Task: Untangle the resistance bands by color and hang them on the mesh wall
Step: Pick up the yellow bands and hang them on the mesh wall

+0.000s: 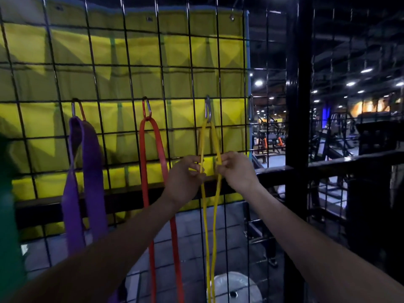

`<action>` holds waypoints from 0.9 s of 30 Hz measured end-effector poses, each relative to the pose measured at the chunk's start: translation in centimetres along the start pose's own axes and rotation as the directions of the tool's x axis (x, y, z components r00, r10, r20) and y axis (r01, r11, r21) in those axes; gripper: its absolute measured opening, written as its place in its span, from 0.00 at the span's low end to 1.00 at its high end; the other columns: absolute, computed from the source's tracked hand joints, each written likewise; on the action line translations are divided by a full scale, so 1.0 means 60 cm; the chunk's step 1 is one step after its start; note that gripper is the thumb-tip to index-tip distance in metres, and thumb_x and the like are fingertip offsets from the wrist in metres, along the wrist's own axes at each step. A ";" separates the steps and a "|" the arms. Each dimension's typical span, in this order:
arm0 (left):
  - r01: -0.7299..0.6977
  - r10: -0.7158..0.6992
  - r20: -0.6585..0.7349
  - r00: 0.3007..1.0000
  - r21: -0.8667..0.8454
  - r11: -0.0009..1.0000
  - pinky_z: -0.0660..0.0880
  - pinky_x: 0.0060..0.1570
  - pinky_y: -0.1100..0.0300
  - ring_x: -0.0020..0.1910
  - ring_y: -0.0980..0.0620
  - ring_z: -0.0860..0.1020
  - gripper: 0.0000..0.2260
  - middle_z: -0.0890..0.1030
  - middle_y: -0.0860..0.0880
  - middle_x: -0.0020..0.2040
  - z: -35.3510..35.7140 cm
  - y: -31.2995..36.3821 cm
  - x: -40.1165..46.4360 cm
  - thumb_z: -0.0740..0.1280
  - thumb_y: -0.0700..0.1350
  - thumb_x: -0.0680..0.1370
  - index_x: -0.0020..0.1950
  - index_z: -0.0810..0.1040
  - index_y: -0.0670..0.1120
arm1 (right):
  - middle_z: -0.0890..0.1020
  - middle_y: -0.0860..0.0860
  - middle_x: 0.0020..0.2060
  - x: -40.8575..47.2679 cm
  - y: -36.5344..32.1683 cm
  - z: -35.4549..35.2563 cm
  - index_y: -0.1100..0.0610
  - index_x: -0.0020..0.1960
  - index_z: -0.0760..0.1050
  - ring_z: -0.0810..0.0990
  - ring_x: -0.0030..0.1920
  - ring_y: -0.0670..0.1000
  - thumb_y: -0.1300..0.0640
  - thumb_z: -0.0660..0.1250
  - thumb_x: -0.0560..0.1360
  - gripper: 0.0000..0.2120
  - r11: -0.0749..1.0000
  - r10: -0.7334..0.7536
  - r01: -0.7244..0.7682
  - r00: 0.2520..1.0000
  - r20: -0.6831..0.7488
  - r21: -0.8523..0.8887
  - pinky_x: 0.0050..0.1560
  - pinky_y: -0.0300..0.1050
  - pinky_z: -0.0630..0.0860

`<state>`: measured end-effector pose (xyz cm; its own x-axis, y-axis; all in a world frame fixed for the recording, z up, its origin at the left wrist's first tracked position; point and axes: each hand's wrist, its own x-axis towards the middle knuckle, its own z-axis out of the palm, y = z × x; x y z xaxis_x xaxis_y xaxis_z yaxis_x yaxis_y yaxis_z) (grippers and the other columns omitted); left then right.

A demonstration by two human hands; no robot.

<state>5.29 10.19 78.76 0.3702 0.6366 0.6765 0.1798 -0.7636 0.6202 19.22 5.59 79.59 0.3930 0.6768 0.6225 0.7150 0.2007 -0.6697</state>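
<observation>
1. We have the yellow band [209,215] hanging straight down the centre-right of the frame from a grey carabiner [208,110] clipped to the mesh wall [175,68]. Its long axis is vertical, top at the clip, tail running off the bottom edge of the frame.

2. The band's two strands run side by side, and that is the relation our next move turns on. Our left hand [184,178] pinches the left strand and our right hand [237,171] pinches the right one, both at the same height, just below mid-frame. Both hands are closed narrowly on the thin strap, fingers curled, knuckles nearly facing each other.

3. Neither hand is nearer: each is already touching its own strand. The clip lies directly above and between them, and the loose length lies directly below.

4. We judge the step in hand to be parting or straightening the two strands, so the loop hangs flat without a twist. Below the hands the strands draw close together; whether they cross there we cannot tell.

5. Count of bands on the wall: one purple band [87,182] at the left, one red band [150,193] in the middle, one yellow. Each has its own carabiner, so three in use; a fourth clip seems to hang empty at the right. A green shape [8,226] at the far left edge may be another band; too blurred to say.
</observation>
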 end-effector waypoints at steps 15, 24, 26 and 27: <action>-0.151 0.148 0.097 0.984 0.022 0.988 0.66 0.42 0.63 0.37 0.66 0.72 0.11 0.71 0.50 0.40 0.033 -0.057 -0.121 0.64 0.29 0.75 0.52 0.69 0.43 | 0.77 0.56 0.44 -0.123 0.064 0.020 0.60 0.48 0.76 0.75 0.45 0.55 0.65 0.65 0.71 0.06 0.966 -0.099 0.065 0.987 -0.124 -0.252 0.37 0.37 0.58; 0.054 -0.079 0.182 0.980 0.141 0.989 0.72 0.51 0.65 0.52 0.51 0.78 0.13 0.80 0.47 0.53 0.075 -0.102 -0.173 0.65 0.39 0.77 0.62 0.75 0.43 | 0.81 0.61 0.51 -0.197 0.119 0.049 0.64 0.56 0.76 0.79 0.54 0.59 0.64 0.66 0.74 0.12 0.978 0.185 -0.180 0.982 0.039 -0.103 0.56 0.53 0.76; 0.070 -0.092 0.223 0.970 0.104 0.992 0.70 0.51 0.68 0.56 0.49 0.77 0.13 0.79 0.45 0.56 0.086 -0.114 -0.192 0.63 0.38 0.78 0.63 0.74 0.41 | 0.81 0.63 0.50 -0.214 0.140 0.057 0.66 0.55 0.76 0.79 0.54 0.61 0.63 0.66 0.73 0.11 0.957 0.259 -0.251 0.965 0.039 -0.145 0.54 0.54 0.76; 0.096 -0.113 0.222 0.968 0.087 0.992 0.69 0.49 0.71 0.56 0.47 0.77 0.13 0.79 0.43 0.57 0.092 -0.124 -0.200 0.63 0.37 0.78 0.62 0.74 0.39 | 0.81 0.63 0.49 -0.224 0.153 0.062 0.66 0.54 0.76 0.79 0.53 0.61 0.64 0.67 0.72 0.11 0.949 0.291 -0.283 0.956 0.045 -0.142 0.52 0.52 0.76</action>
<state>4.54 7.64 63.85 0.5406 0.6791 0.4966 0.2932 -0.7054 0.6454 18.32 0.98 63.56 0.5581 0.7369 0.3814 0.6494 -0.1017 -0.7537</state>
